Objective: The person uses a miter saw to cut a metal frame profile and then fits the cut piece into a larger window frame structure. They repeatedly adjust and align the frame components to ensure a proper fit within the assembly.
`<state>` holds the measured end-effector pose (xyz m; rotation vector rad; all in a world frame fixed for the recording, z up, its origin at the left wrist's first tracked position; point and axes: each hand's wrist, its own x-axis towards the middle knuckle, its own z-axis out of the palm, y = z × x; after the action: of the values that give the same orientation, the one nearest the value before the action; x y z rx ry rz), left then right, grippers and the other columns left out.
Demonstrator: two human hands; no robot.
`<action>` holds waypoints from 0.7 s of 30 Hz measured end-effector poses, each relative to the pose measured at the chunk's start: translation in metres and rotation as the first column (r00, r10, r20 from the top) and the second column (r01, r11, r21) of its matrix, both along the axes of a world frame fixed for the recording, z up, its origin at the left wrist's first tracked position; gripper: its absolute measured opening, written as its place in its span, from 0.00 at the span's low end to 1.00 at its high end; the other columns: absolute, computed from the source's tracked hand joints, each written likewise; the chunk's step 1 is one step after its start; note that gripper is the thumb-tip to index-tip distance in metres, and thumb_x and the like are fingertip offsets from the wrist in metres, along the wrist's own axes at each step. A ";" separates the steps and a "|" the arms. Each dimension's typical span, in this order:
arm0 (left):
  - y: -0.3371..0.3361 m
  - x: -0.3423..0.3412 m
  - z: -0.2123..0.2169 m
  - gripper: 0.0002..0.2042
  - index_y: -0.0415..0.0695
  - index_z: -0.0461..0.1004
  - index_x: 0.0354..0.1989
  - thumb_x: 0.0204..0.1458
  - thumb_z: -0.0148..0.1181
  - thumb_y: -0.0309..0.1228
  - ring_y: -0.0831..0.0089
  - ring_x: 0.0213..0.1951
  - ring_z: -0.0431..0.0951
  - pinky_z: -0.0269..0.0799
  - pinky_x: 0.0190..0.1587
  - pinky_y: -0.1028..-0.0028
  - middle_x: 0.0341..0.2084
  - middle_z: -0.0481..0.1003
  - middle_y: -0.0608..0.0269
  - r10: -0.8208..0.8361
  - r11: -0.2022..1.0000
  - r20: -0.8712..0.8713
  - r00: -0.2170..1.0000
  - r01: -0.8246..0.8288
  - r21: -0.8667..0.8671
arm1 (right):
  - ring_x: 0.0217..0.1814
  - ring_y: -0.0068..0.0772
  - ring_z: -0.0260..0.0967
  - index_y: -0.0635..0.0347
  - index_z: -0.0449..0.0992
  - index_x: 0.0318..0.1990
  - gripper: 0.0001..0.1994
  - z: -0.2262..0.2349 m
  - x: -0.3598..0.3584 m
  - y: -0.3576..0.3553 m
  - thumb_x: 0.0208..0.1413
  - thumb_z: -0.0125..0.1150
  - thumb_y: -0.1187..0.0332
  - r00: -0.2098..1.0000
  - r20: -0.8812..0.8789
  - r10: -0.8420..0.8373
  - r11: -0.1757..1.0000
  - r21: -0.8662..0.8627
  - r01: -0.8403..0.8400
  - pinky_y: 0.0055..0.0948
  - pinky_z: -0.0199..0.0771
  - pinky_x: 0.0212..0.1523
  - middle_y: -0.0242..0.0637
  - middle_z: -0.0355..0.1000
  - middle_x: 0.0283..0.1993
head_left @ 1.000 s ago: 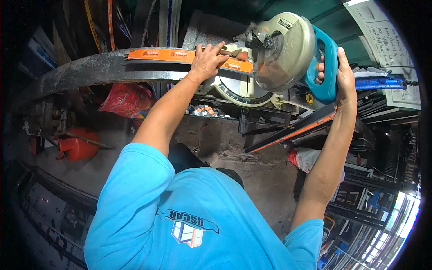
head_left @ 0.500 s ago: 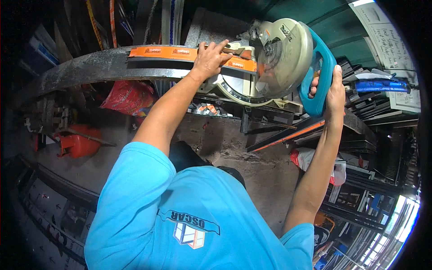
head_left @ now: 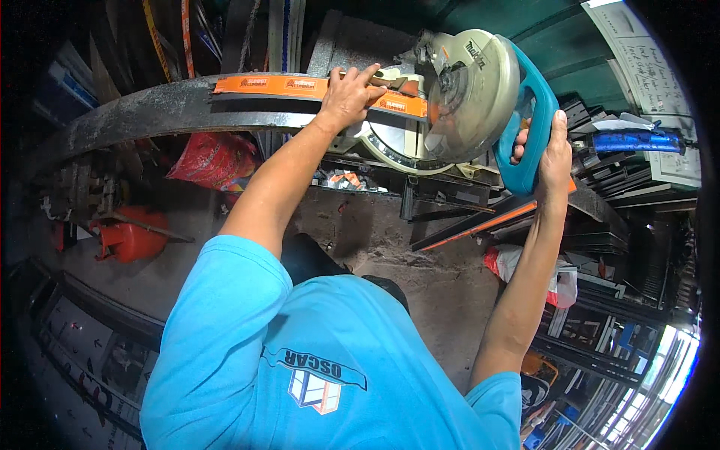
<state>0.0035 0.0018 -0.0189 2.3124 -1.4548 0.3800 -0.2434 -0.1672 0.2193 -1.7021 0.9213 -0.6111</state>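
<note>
A mitre saw with a cream blade guard stands at the upper middle of the head view. My right hand is closed round its teal D-shaped handle, fingers showing through the opening. Left of the guard, a long metal profile covered with orange film lies across the saw's bed. My left hand grips it from above, its fingers reaching over toward the pale fence. The profile's right end reaches the clear lower part of the guard. Whether the blade touches it is hidden.
A dark, dusty bench runs off to the left. Below it are a red bag and a red gas cylinder. At the right, dark profiles stick out near my right forearm, with a red-and-white plastic bag beneath.
</note>
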 end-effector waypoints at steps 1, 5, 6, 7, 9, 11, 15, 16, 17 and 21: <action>0.000 0.000 0.000 0.29 0.69 0.79 0.52 0.37 0.73 0.29 0.65 0.55 0.68 0.56 0.61 0.52 0.67 0.60 0.68 0.004 1.000 0.002 1.000 -0.004 0.002 | 0.19 0.26 0.69 0.64 0.74 0.37 0.33 0.000 0.000 0.001 0.65 0.41 0.37 1.000 0.000 -0.001 1.000 -0.003 0.001 0.29 0.73 0.21 0.35 0.71 0.22; -0.001 0.000 -0.003 0.30 0.70 0.79 0.52 0.37 0.73 0.29 0.65 0.55 0.68 0.56 0.62 0.52 0.67 0.61 0.68 0.010 1.000 0.008 1.000 -0.010 -0.005 | 0.19 0.26 0.69 0.64 0.74 0.37 0.33 0.000 0.000 0.001 0.65 0.41 0.37 1.000 -0.003 0.001 1.000 -0.006 -0.001 0.29 0.74 0.21 0.35 0.71 0.22; -0.001 0.000 -0.003 0.30 0.70 0.79 0.52 0.37 0.73 0.29 0.65 0.55 0.68 0.55 0.62 0.52 0.67 0.61 0.68 0.010 1.000 0.009 1.000 -0.009 -0.009 | 0.18 0.26 0.69 0.64 0.74 0.37 0.33 0.000 0.000 0.001 0.65 0.41 0.37 1.000 -0.002 -0.002 1.000 -0.004 0.002 0.29 0.74 0.21 0.35 0.71 0.22; -0.001 0.000 -0.003 0.30 0.70 0.79 0.52 0.37 0.73 0.28 0.65 0.55 0.68 0.56 0.62 0.52 0.67 0.61 0.68 0.010 1.000 0.013 1.000 -0.010 -0.010 | 0.18 0.26 0.69 0.64 0.74 0.37 0.33 0.000 0.000 0.001 0.65 0.41 0.37 1.000 -0.002 -0.005 1.000 -0.002 0.005 0.29 0.74 0.20 0.35 0.71 0.22; -0.001 0.000 -0.003 0.30 0.70 0.79 0.52 0.37 0.73 0.28 0.65 0.55 0.68 0.56 0.62 0.53 0.67 0.61 0.68 0.011 1.000 0.021 1.000 -0.010 -0.012 | 0.18 0.26 0.69 0.64 0.74 0.37 0.33 0.000 0.000 0.000 0.65 0.41 0.37 1.000 0.003 -0.004 1.000 0.004 0.004 0.29 0.73 0.20 0.35 0.71 0.22; -0.001 0.000 -0.001 0.30 0.70 0.79 0.52 0.37 0.73 0.28 0.65 0.55 0.68 0.56 0.61 0.53 0.67 0.61 0.68 0.006 1.000 -0.001 1.000 -0.006 0.003 | 0.18 0.26 0.68 0.64 0.74 0.36 0.33 -0.002 -0.001 -0.001 0.65 0.41 0.37 1.000 0.011 0.002 1.000 0.010 -0.003 0.29 0.73 0.20 0.35 0.71 0.22; 0.001 -0.002 0.002 0.29 0.69 0.79 0.52 0.37 0.72 0.28 0.65 0.55 0.68 0.56 0.60 0.55 0.67 0.61 0.68 0.006 1.000 0.002 1.000 -0.006 0.000 | 0.18 0.25 0.68 0.64 0.75 0.37 0.33 0.000 0.000 0.002 0.65 0.41 0.38 1.000 0.005 -0.013 1.000 0.009 0.013 0.29 0.73 0.21 0.35 0.71 0.22; 0.000 -0.002 0.002 0.29 0.69 0.79 0.52 0.37 0.72 0.28 0.65 0.55 0.68 0.56 0.60 0.55 0.67 0.61 0.68 0.003 1.000 0.001 1.000 -0.003 -0.007 | 0.18 0.25 0.68 0.64 0.75 0.37 0.33 0.000 0.000 0.003 0.65 0.41 0.38 1.000 0.000 -0.019 1.000 0.004 0.019 0.29 0.73 0.21 0.35 0.71 0.22; 0.000 -0.002 0.001 0.29 0.69 0.79 0.52 0.37 0.72 0.27 0.66 0.55 0.68 0.56 0.60 0.55 0.67 0.61 0.68 0.000 1.000 -0.001 1.000 0.000 -0.013 | 0.18 0.25 0.68 0.64 0.75 0.37 0.33 0.000 -0.001 0.003 0.65 0.40 0.38 1.000 -0.004 -0.024 1.000 -0.001 0.024 0.29 0.73 0.21 0.35 0.71 0.22; 0.000 -0.002 0.000 0.27 0.68 0.79 0.49 0.37 0.72 0.27 0.66 0.55 0.68 0.55 0.61 0.52 0.65 0.63 0.66 -0.005 0.998 0.019 1.000 0.006 -0.055 | 0.18 0.25 0.68 0.64 0.75 0.37 0.33 -0.002 -0.002 0.001 0.65 0.40 0.38 1.000 0.001 -0.015 1.000 -0.001 0.015 0.28 0.73 0.21 0.35 0.71 0.23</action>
<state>0.0011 0.0021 -0.0194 2.2664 -1.4412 0.4359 -0.2456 -0.1665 0.2172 -1.6974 0.9333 -0.6227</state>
